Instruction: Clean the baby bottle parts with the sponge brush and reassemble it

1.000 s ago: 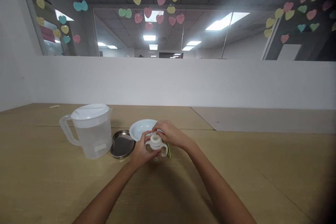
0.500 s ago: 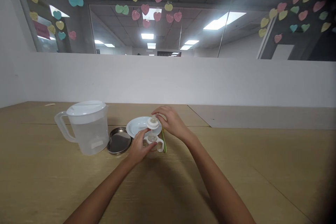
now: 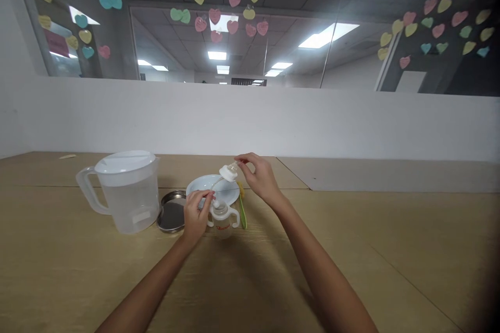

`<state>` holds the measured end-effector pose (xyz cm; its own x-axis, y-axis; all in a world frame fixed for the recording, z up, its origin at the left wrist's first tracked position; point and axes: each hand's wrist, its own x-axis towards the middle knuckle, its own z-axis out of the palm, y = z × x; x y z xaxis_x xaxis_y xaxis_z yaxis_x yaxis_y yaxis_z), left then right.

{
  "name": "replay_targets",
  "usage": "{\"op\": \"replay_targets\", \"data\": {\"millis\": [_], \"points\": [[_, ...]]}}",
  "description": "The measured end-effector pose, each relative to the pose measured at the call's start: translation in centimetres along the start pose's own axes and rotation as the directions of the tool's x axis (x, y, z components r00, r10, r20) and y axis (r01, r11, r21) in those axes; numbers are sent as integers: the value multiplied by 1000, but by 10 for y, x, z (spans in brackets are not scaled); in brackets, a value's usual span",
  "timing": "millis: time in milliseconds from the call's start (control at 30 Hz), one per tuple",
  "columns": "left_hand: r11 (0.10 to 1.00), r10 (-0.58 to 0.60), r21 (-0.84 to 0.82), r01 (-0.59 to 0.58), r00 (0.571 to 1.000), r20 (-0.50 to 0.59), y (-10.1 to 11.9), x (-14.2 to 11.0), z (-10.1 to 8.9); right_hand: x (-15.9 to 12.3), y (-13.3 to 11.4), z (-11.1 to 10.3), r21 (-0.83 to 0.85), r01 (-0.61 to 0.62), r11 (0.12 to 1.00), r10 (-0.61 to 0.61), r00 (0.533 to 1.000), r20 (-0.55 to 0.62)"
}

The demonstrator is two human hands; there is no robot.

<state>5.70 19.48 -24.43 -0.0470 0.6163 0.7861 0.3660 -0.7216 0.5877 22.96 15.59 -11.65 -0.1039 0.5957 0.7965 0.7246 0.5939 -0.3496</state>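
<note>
A clear baby bottle (image 3: 223,226) with two white side handles and red print stands upright on the table, its top uncovered. Above it, my right hand (image 3: 261,177) pinches the clear nipple of the white bottle lid (image 3: 228,174), which is tilted. A thin straw (image 3: 216,183) runs down from the lid. Its lower end is between the thumb and fingers of my left hand (image 3: 197,213), just over the bottle's mouth. A small white piece at that end is partly hidden by the fingertips.
Behind the bottle lies a white plate (image 3: 199,185). A green-handled brush (image 3: 242,213) is right of the bottle. To the left are a round metal tray (image 3: 171,214) and a lidded clear pitcher (image 3: 130,197). A white wall (image 3: 250,119) backs the table.
The lid has come up off the bottle and tilted, showing its straw. My left hand has moved from the bottle to the straw's lower end. My right hand still holds the nipple.
</note>
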Motion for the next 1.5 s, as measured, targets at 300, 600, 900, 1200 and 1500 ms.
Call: {"op": "replay_targets", "data": {"millis": [300, 600, 900, 1200, 1500], "points": [[947, -295, -152, 282, 953, -66, -18, 9, -2, 0, 15, -2, -38, -95, 995, 95, 995, -5], [931, -287, -223, 288, 957, 38, -7, -6, 13, -3, 8, 13, -73, -127, 989, 137, 977, 163], [990, -126, 61, 128, 992, -33, -27, 3, 1, -4, 7, 10, -84, -141, 986, 155, 969, 194], [956, -179, 238, 170, 984, 21, -38, 7, -2, -10, 19, 23, -175, -228, 958, 280, 880, 383], [778, -358, 627, 40, 848, 391, -29, 46, 0, -4, 23, 10, -90, -295, 951, 308, 890, 335]]}}
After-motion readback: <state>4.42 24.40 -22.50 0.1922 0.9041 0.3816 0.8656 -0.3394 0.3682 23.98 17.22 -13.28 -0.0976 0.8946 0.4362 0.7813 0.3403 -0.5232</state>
